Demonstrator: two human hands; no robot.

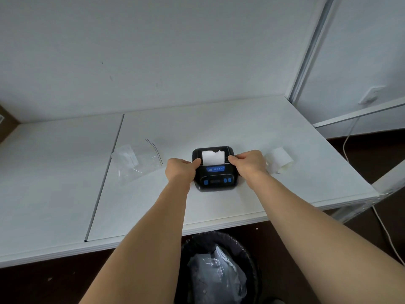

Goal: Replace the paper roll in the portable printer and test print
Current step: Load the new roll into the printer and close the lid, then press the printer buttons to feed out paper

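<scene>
A small black portable printer point(215, 177) with blue buttons sits on the white table point(241, 207), a little right of centre. A strip of white paper point(212, 157) with a torn top edge sticks up from its slot. My left hand point(178, 171) grips the printer's left side, thumb on the top edge. My right hand point(248, 164) grips the right side the same way. Another white paper roll point(279, 160) lies on the table just right of my right hand.
A clear plastic bag point(131, 165) lies left of the printer, with a thin tear strip point(154, 149) beside it. A black waste bin point(219, 270) with a plastic liner stands below the table's front edge. A white cable point(382, 229) hangs at the right.
</scene>
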